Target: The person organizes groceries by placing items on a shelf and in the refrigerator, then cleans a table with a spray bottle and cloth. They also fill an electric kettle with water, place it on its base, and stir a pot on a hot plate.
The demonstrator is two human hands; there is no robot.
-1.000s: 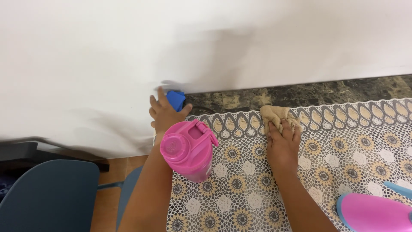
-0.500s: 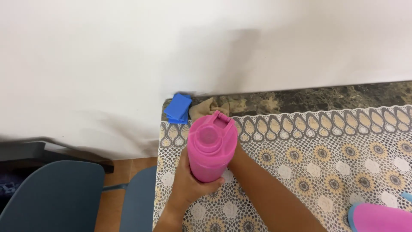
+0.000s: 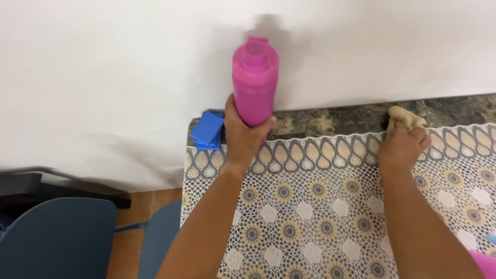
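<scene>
Left hand (image 3: pixel 243 135) grips pink bottle (image 3: pixel 254 82), lifted above counter's (image 3: pixel 330 118) back-left corner, near blue pads (image 3: pixel 207 130). Right hand (image 3: pixel 404 147) presses tan cloth (image 3: pixel 404 120) on back edge. Wiping step; next likely needs the lifted bottle's spot wiped.

One pink bottle (image 3: pixel 254 82), one tan cloth (image 3: pixel 404 120), one blue block (image 3: pixel 207 130). Two hands, two blue chairs (image 3: pixel 57 237).
</scene>
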